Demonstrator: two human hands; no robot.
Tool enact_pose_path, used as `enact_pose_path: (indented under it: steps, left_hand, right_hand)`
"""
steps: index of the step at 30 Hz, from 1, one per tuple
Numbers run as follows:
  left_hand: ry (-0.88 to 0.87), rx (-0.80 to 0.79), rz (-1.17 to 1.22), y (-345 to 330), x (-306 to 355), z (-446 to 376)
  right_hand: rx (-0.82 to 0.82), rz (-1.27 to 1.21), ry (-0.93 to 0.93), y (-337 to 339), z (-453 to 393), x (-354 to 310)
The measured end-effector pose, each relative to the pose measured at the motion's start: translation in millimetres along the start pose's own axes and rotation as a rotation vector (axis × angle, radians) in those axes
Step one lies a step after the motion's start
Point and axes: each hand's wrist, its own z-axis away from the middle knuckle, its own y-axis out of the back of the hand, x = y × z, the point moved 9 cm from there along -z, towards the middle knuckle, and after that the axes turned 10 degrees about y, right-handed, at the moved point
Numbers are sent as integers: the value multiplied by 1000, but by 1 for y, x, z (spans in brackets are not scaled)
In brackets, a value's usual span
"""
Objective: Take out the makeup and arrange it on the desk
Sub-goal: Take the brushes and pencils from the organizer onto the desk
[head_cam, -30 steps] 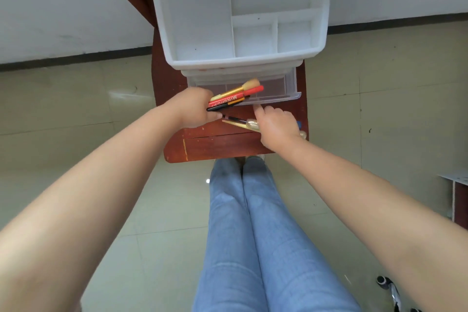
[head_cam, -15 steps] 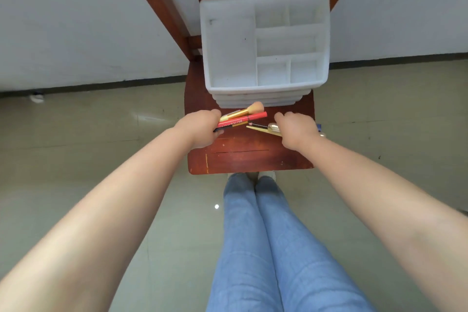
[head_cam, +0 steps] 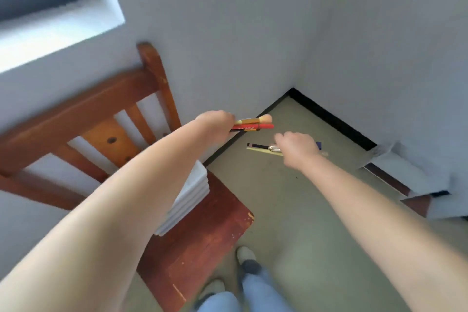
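Wooden chair (head_cam: 106,119) fills the left of the view, its back cut off by the frame edge and its seat partly behind your left forearm. White organizer (head_cam: 188,197) sits on the seat against the backrest; your forearm hides most of it, only a stacked corner shows, drawers not readable. Floor (head_cam: 291,197) runs to a corner with dark skirting; a blurred grey-and-brown piece at the right edge can't be identified. Shoes (head_cam: 244,254) and jeans cuffs at the bottom. Your left hand (head_cam: 215,120) is fisted round a bundle held level in the air beyond the chair: a brush (head_cam: 258,119) with a pale tuft on top, a red pen (head_cam: 255,126) under it, a darker stick beneath, too smeared to name. Your right hand (head_cam: 296,145) is curled over a black pencil (head_cam: 259,145), a yellowish flat stick (head_cam: 263,151) and something silvery, ends poking out both sides; fingers themselves hidden from above.
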Motion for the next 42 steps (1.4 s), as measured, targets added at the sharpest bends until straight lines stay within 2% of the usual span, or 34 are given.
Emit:
enact_pose_path:
  steps: [4,9,13,17,25,31,36,42]
  left_hand:
    - [-214,107,-183,45,86,11]
    - [-518,170,-358,73,231,70]
    - [-788,297,-436,85,361,148]
    - [-1066,426,-502,82,486,264]
    - [-1535,560,-582,4,681,553]
    - [-1864,639,-535,-79,766,785]
    - [-2048,718,-506,-141,815,921]
    - [-2177,725,-506,-209,902,1037]
  right_hand:
    - [146,-43,-289,35,88,54]
    - [191,-87,-614,33,233,104]
    - [194,-86,-911,17,381,132]
    - [181,-119,-1196,-4,539,131]
    - [108,-153,-1731,-85,863,47]
    - [4,-133,-2075,-134,1086,-67]
    - [-70,-153,-2261,-166,1206,-131]
    - [-164,-179,-2380,-223,1327,-149]
